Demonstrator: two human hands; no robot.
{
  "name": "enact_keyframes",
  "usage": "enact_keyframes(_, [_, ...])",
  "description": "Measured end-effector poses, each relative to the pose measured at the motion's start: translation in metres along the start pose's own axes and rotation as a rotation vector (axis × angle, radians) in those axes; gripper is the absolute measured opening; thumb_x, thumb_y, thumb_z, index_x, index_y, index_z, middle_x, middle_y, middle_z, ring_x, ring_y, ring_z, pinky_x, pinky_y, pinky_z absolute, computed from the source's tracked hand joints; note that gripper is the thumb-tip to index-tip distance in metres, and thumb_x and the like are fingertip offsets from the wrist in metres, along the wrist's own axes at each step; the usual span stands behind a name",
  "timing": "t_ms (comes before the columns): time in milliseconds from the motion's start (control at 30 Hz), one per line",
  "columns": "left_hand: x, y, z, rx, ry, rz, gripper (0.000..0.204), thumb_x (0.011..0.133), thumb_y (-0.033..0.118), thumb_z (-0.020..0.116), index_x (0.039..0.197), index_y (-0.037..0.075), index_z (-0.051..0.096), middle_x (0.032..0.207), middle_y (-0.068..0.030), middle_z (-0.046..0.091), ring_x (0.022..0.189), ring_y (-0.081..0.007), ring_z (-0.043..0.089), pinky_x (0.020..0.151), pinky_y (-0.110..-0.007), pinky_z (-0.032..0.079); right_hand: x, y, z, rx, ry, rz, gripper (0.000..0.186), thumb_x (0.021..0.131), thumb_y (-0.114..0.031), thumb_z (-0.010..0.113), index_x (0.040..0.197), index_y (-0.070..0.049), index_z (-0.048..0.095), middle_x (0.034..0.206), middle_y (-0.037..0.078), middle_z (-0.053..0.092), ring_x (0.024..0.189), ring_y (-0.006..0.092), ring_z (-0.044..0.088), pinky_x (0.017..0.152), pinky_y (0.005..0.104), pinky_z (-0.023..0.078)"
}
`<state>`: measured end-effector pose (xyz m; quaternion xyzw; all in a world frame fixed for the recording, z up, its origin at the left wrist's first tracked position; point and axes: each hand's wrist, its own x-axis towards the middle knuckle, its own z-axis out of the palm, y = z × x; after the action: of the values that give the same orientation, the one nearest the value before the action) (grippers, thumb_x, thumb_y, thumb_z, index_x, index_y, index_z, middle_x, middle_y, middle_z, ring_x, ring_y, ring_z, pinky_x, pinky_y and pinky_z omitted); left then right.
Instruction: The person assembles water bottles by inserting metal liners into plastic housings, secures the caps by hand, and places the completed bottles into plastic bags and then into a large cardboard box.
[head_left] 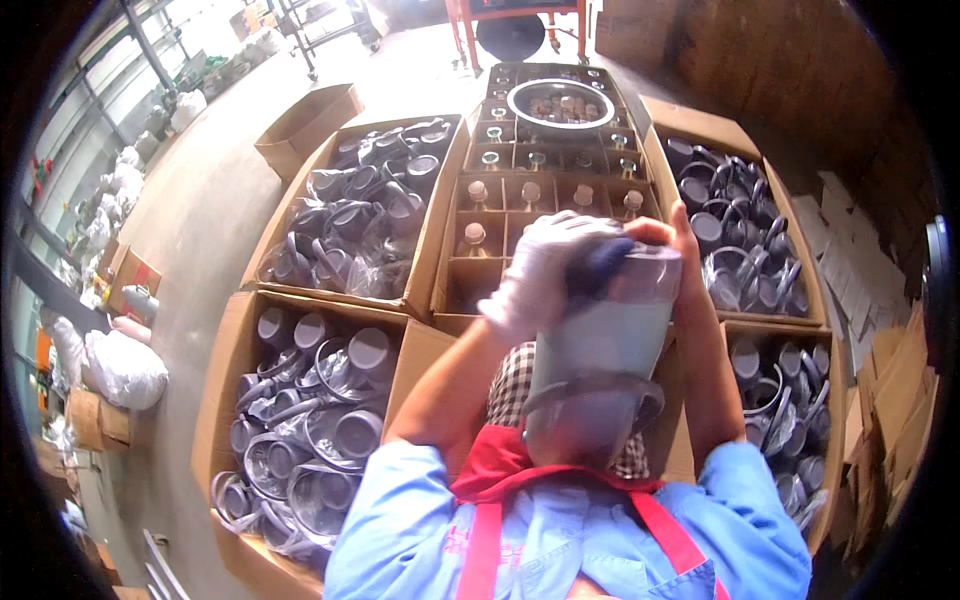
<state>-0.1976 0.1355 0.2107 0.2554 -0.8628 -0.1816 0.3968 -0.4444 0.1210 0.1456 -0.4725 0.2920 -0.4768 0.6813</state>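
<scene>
In front of my chest I hold a large clear jar point(600, 350) with a dark grey handle band point(590, 393) around its end nearest me. My left hand point(550, 265), in a white glove, is closed over the jar's far end; a blurred dark blue patch point(597, 268) shows at its fingers, and I cannot make out what it is. My bare right hand point(680, 250) grips the jar's right side, thumb up. Just beyond, a divided carton point(440, 250) holds glass bottles with pale pink caps point(530, 192).
Cartons of grey lids with loop handles, some in plastic wrap, stand at left point(300, 430) and right point(735, 220). A metal bowl point(513, 100) of small pieces rests on the far bottle compartments. Flattened cardboard point(895, 400) leans at right; an orange-framed cart point(520, 14) stands behind.
</scene>
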Motion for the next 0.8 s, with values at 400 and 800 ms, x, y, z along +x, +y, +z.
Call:
enact_keyframes(400, [-0.016, -0.025, -0.001, -0.588, 0.075, 0.104, 0.022, 0.075, 0.011, 0.066, 0.097, 0.006, 0.068, 0.106, -0.0113, 0.067, 0.095, -0.0280, 0.061, 0.086, -0.038, 0.045, -0.009, -0.028, 0.055, -0.172, 0.153, 0.128, 0.051, 0.098, -0.042, 0.041, 0.112, 0.001, 0.064, 0.096, 0.013, 0.067, 0.089, 0.0186, 0.062, 0.086, 0.0308, 0.048])
enact_keyframes(800, [-0.045, 0.119, 0.018, -0.084, 0.159, 0.523, 0.026, 0.071, 0.028, 0.067, 0.089, 0.011, 0.067, 0.108, -0.0082, 0.056, 0.097, -0.0257, 0.052, 0.084, -0.041, 0.042, -0.128, -0.133, 0.135, -1.828, -0.219, -0.183, 0.010, 0.065, -0.003, 0.068, 0.074, -0.003, 0.063, 0.084, 0.012, 0.055, 0.084, 0.0294, 0.056, 0.076, 0.0401, 0.047])
